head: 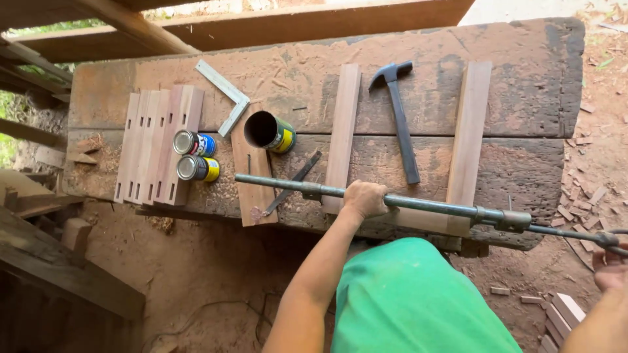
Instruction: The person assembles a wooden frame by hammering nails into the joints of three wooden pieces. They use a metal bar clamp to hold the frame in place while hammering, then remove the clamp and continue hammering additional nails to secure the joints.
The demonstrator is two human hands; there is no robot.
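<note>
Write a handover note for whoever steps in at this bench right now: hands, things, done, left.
Left hand: closed around the long bar clamp, near its middle, over the bench's near edge.
Right hand: at the clamp's handle end, off the bench to the right; whether its grip is shut cannot be told.
Things: the clamp lies across two upright boards. A hammer lies between them. Left of that: an open can, two shut cans, a metal square, a stack of slotted slats.
Done: clamp laid over both boards.
Left: the pictures do not show whether the clamp is tightened.
</note>
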